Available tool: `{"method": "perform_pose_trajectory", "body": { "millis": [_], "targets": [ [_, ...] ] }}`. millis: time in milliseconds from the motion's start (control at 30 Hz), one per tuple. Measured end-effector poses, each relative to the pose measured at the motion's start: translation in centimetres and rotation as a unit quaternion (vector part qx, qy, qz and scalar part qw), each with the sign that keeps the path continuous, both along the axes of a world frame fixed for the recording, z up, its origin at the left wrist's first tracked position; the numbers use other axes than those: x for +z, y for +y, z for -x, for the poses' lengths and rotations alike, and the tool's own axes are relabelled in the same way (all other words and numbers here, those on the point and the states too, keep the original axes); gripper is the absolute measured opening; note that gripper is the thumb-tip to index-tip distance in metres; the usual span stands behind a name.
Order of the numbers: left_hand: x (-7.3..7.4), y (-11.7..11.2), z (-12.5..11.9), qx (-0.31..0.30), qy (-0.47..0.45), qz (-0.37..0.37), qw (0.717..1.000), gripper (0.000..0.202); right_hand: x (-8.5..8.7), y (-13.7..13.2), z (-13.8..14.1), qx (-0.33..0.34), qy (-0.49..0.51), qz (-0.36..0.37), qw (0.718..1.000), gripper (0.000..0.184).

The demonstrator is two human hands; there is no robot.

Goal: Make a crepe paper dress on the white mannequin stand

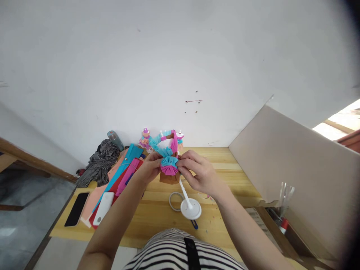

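In both hands, above the middle of the table, is a pleated crepe-paper rosette (169, 165), blue on top and pink below. My left hand (150, 167) pinches its left edge. The fingers of my right hand (194, 168) are closed on its right edge. Brown paper (169, 178) shows under the rosette. Just above it is a loop wrapped in blue and pink crepe paper (164, 150); whether it is joined to the rosette I cannot tell. A white stand with a round base (191, 209) is below my hands.
Folded coloured paper (131, 175), a white device (103, 208) and a black phone (77, 209) lie at left. Behind them are striped cloth (102, 163) and a bottle (115, 140). Small paper-decorated figures (145, 138) stand by the wall. A cardboard panel (295, 165) borders the right.
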State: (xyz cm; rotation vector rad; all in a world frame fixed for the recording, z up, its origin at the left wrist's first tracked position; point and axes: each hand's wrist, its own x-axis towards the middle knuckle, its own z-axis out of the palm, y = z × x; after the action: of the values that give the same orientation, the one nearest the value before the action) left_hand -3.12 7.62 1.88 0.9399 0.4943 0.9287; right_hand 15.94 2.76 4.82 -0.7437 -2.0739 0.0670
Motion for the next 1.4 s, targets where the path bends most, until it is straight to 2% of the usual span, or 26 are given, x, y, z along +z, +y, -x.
{"method": "perform_pose_trajectory", "body": {
  "millis": [233,600,667,767,833,900,1033,1133,1233,1333,1400],
  "targets": [
    [0.1,0.1,0.1,0.017,0.001,-0.010,1.000,0.036,0.2,-0.5,0.0,0.015,0.043,0.009,0.999,0.013],
    [0.9,-0.2,-0.4,0.034,0.000,-0.008,0.999,0.035,0.6,-0.9,0.4,-0.036,0.090,0.003,0.995,0.010],
    [1.0,-0.2,-0.6,0.040,-0.006,-0.008,0.999,0.033,0.4,-1.3,0.7,-0.043,0.104,-0.006,0.994,0.014],
    [0.9,-0.1,-0.8,0.060,-0.007,-0.003,0.998,0.030,-0.4,-1.8,1.1,-0.038,0.055,-0.010,0.998,0.020],
    [0.9,-0.1,-0.9,0.074,-0.008,0.002,0.997,0.029,-1.0,-2.0,1.2,-0.030,0.031,-0.006,0.999,0.018],
    [0.9,-0.1,-0.9,0.078,-0.012,-0.001,0.997,0.028,-1.5,-2.0,1.3,-0.027,0.051,-0.002,0.998,0.016],
    [1.0,-0.1,-0.9,0.073,-0.011,-0.011,0.997,0.027,-1.7,-2.1,1.3,-0.039,0.075,0.013,0.996,0.020],
    [0.8,0.1,-0.6,0.074,-0.003,-0.019,0.997,0.029,-1.9,-2.3,0.9,-0.016,0.056,0.029,0.998,0.013],
    [-0.1,0.4,0.4,0.076,0.024,-0.024,0.997,0.032,-3.5,-2.0,0.3,-0.042,0.087,0.104,0.990,0.010],
    [-1.4,0.6,1.9,0.083,0.044,-0.011,0.995,0.035,-6.5,-1.2,0.4,-0.086,0.078,0.250,0.961,0.010],
    [-2.4,0.7,2.9,0.094,0.052,-0.001,0.994,0.034,-8.8,-0.8,1.4,-0.060,0.046,0.337,0.938,0.011]
  ]
}}
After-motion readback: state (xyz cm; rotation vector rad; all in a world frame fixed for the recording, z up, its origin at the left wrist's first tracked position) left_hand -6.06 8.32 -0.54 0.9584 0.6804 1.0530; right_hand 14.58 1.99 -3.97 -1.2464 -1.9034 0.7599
